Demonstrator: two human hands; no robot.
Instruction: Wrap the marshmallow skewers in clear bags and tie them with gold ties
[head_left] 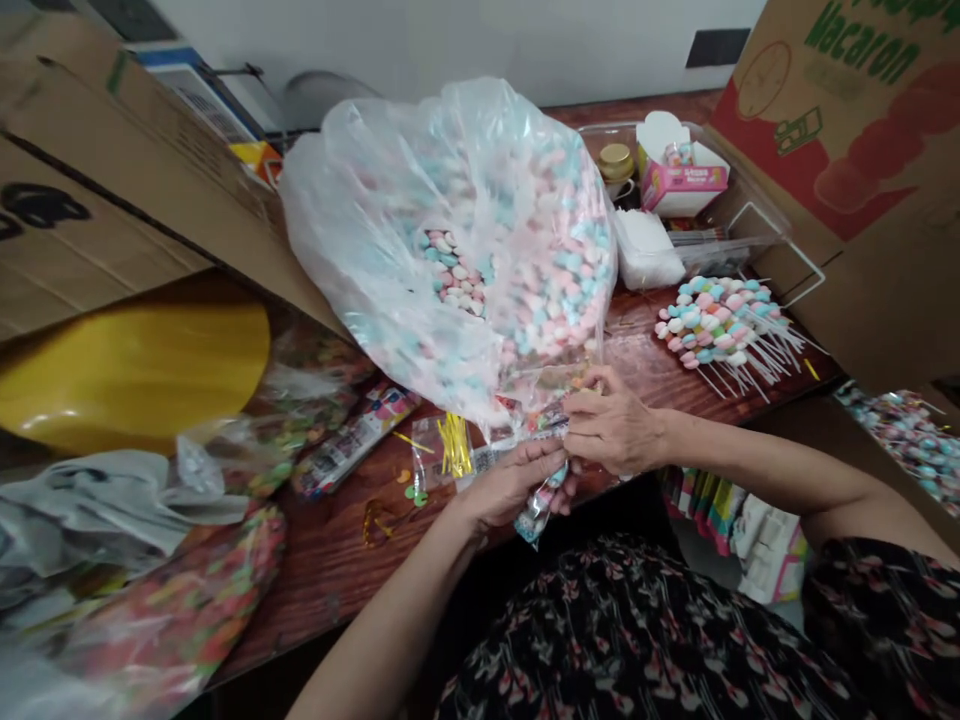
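Observation:
Low over the table's front edge, my left hand (517, 482) is closed around a small clear candy bag (535, 512) with pink, blue and white candies inside. My right hand (609, 422) presses against it, fingers bent and pinched at the bag's upper end; the exact grip is hidden. Just beyond both hands lies a large clear plastic sack (555, 260) full of pastel marshmallow-like candies. Left of my left hand, yellow twist ties (454, 445) lie in a small clear packet, near loose gummy pieces (415, 495).
Candy skewers (724, 325) on white sticks are piled at right, before a clear plastic bin (750, 215). Cardboard boxes stand at the left (150, 190) and right (847, 180). A bag of colourful gummies (187, 610) and printed packaging (356, 440) lie at left.

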